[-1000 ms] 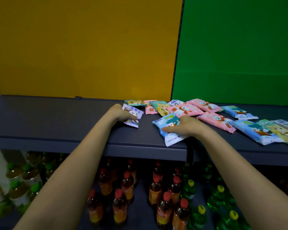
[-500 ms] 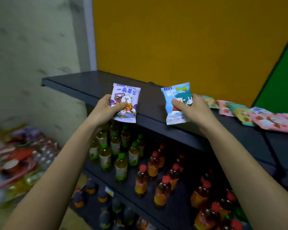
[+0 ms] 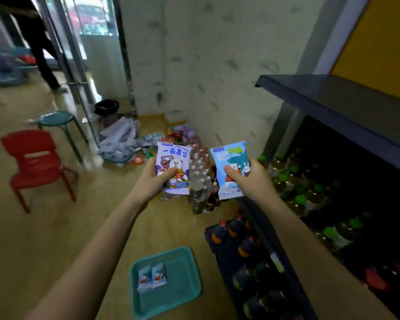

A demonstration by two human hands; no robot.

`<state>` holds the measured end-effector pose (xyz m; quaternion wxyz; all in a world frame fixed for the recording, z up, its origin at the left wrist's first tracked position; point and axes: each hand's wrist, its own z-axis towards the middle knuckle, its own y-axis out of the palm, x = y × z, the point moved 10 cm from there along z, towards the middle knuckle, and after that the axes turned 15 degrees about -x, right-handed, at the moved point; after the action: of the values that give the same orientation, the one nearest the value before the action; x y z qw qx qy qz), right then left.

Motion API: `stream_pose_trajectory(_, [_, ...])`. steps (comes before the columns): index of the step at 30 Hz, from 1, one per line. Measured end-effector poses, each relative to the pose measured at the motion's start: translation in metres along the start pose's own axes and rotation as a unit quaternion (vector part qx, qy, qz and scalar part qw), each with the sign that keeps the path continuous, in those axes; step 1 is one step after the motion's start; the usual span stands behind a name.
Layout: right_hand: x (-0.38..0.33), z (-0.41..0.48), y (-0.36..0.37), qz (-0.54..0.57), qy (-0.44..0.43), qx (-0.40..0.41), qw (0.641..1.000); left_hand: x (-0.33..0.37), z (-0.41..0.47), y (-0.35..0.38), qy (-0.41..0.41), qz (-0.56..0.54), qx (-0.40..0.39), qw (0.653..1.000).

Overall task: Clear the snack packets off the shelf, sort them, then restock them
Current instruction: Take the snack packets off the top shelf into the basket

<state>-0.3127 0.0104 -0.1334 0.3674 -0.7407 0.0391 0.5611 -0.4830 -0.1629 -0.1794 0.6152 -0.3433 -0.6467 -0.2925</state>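
Note:
My left hand [image 3: 154, 181] grips a purple snack packet [image 3: 174, 163] with a white bear on it, thumb across its front. A blue packet [image 3: 230, 167] with rabbits is pinched upright in my right hand [image 3: 252, 181]. Both are held over the floor, left of the dark shelf [image 3: 333, 98]. Below my arms a teal tray [image 3: 185, 287] lies on the floor with two small blue packets [image 3: 151, 277] side by side in it.
Lower shelves at right hold bottles [image 3: 298, 195] with green and red caps. Shrink-wrapped bottles [image 3: 200, 179] and a pile of packets and bags [image 3: 125, 139] lie by the wall. A red chair [image 3: 36, 162] and a teal stool [image 3: 58, 118] stand left; a person's legs [image 3: 42, 54] show at the far left.
Both hands lifted their packets off the shelf and carried them left and away from it. The view swung left and down, so the floor and the teal tray now show.

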Motion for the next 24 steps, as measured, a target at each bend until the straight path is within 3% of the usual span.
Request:
stream_pose_trajectory(11, [0.149,0.100,0.270,0.108,0.079,-0.182,0.974,-0.260,-0.015,-0.127,-0.217,-0.080,0.088,0.969])
stream_pose_trajectory(18, [0.337,0.124,0.419,0.094,0.164,-0.224,0.956,-0.478,-0.018,-0.142,-0.284,-0.079,0.084,0.952])
stream_pose_trajectory(24, [0.505,0.140,0.528,0.010,0.183,-0.276,0.943,-0.681,-0.012,-0.142,-0.315,-0.068,0.104,0.941])
